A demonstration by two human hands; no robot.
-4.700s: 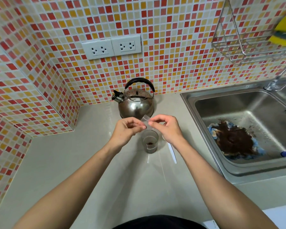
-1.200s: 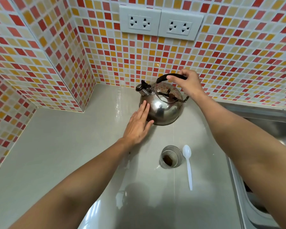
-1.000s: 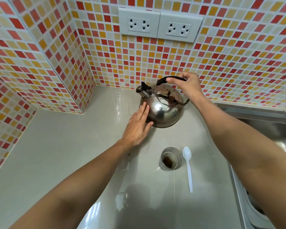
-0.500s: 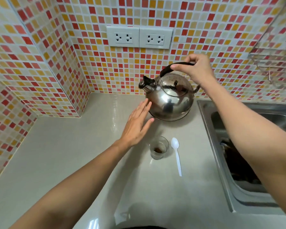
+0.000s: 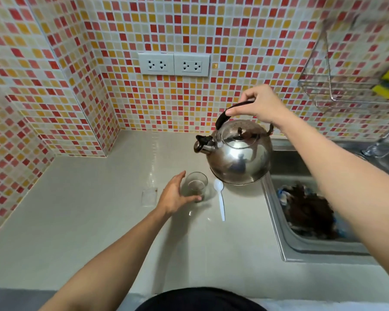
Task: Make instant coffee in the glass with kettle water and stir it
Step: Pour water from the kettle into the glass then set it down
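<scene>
Two hands shared the work: the right hand (image 5: 259, 106) gripped the kettle (image 5: 237, 153) by its black handle, lifted clear of the counter (image 5: 99, 209), spout pointing left, above and just right of the glass (image 5: 196, 185). The left hand (image 5: 174, 196), fingers spread wide, cupped the glass's left side, seemingly touching near its base. The spoon (image 5: 220, 199) lay just right of the glass.

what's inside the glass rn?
The glass holds a small dark patch of coffee powder at the bottom; no water visible. The left hand covers its left side and base.
</scene>
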